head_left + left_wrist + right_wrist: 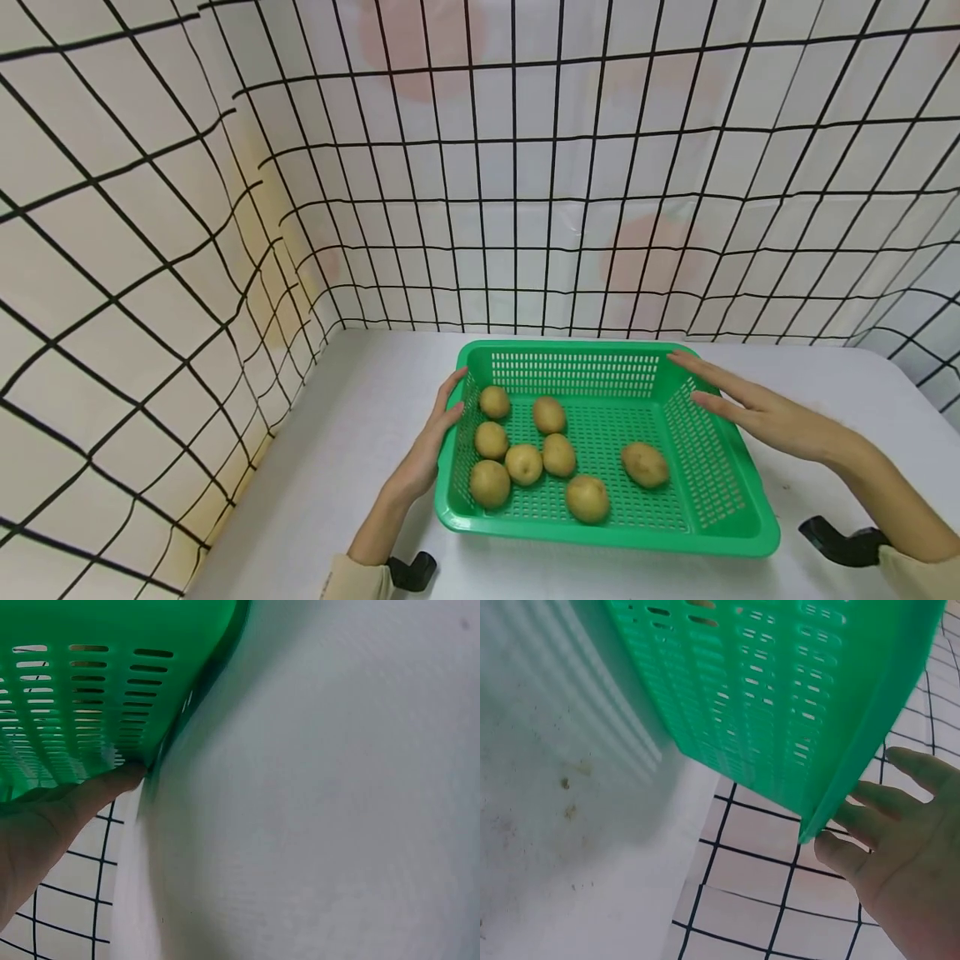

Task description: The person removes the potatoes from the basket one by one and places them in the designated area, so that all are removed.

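Observation:
A green plastic basket [615, 542] with slotted walls sits on the white table in the head view. Several potatoes [523, 464] lie on its floor, mostly towards the left, and a single potato [646, 464] lies apart on the right. My left hand [422, 454] is against the basket's left side with fingers extended; in the left wrist view a finger [112, 782] reaches the outer wall. Over the right rim, my right hand [783, 423] is spread with straight fingers. The right wrist view shows its fingertips beside the rim [870, 750]; whether they touch is hard to tell.
Black wire grid panels [517, 200] stand behind and to the left, backed by pale cloth. White table surface [300, 500] extends on both sides of the basket. Small dark specks [565, 782] mark the table near the right hand.

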A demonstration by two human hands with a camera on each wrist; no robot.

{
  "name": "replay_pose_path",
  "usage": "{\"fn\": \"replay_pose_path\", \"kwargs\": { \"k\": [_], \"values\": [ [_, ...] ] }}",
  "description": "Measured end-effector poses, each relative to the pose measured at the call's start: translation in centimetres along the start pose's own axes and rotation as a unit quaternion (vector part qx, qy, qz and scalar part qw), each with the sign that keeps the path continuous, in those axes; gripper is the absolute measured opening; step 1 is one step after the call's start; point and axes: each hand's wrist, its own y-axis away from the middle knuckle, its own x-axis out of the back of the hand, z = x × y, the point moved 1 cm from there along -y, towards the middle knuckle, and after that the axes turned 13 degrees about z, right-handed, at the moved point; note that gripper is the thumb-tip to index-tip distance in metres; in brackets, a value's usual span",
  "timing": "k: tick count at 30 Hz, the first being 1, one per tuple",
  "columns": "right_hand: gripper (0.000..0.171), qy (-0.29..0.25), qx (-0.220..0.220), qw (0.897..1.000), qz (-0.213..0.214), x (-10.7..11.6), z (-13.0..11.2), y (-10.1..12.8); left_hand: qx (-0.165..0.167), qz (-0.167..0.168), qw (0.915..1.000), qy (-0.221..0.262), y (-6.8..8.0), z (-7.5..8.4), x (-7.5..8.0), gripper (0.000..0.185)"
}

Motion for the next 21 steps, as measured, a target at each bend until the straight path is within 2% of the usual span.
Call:
{"fn": "replay_pose_path", "kwargs": {
  "k": [10, 21],
  "values": [
    [0.059, 0.010, 0.008, 1.000, -0.025, -0.3, -0.7, -0.8, 0.007, 0.003, 0.9999, 0.008, 0.1, 0.1, -0.2, 0.053],
    [0.061, 0.035, 0.005, 0.999, -0.039, -0.3, -1.4, -1.4, -0.001, 0.008, 1.0000, 0.002, 0.2, 0.0, -0.1, 0.054]
  ]
}}
